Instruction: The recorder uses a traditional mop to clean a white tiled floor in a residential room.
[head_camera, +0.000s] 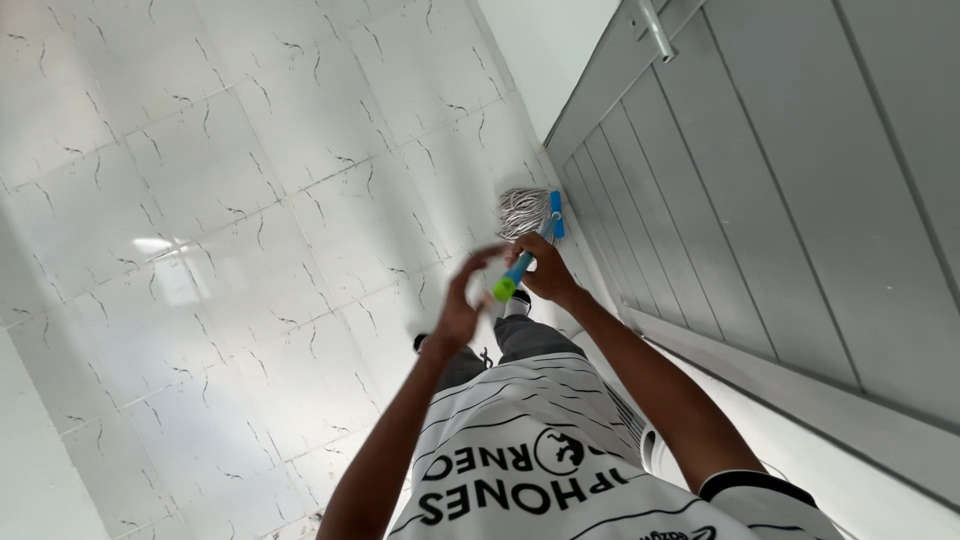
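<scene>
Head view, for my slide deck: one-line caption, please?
Right hand grips a blue mop handle, left hand open beside its green tip, mop head on white tiled floor by a grey door.

Glossy white veined floor tiles (200, 250) meet a grey panelled, perhaps metal, door (760, 200)

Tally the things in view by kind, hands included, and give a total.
Mop: 1
Hands: 2, left hand and right hand
Grey panelled door: 1
Shoes: 2, partly hidden
Total: 6
</scene>
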